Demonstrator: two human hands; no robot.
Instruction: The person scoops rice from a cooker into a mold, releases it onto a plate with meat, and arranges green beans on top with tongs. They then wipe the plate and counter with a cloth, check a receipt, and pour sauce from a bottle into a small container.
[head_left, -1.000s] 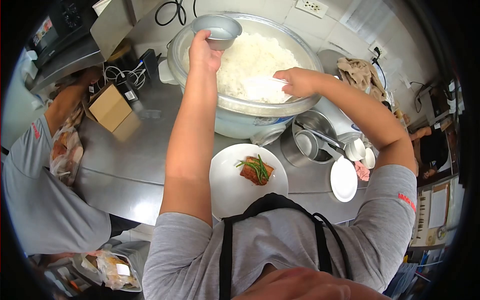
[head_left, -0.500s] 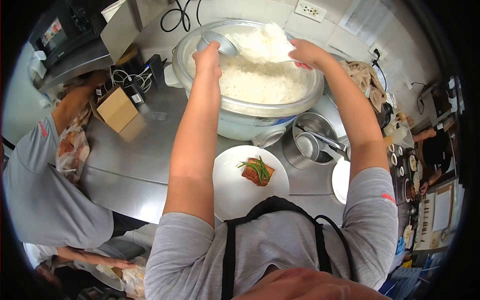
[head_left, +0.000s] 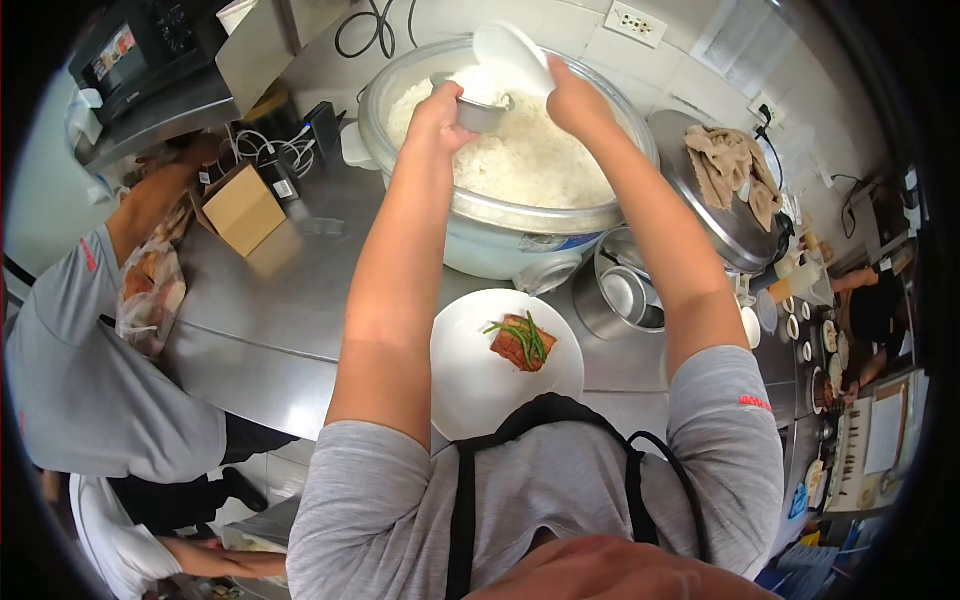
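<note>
Though grainy, rice [head_left: 477, 84] in metal bowl [head_left: 483, 118].

My grey metal cup [head_left: 484, 119] is holding white rice [head_left: 480, 86] above the open pot [head_left: 478, 247]. My white paddle [head_left: 512, 55] is slanting near it, its broad blade raised.

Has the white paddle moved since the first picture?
Yes. Against the cooker, the paddle has gone from the rice near the front rim toward the back rim.
</note>
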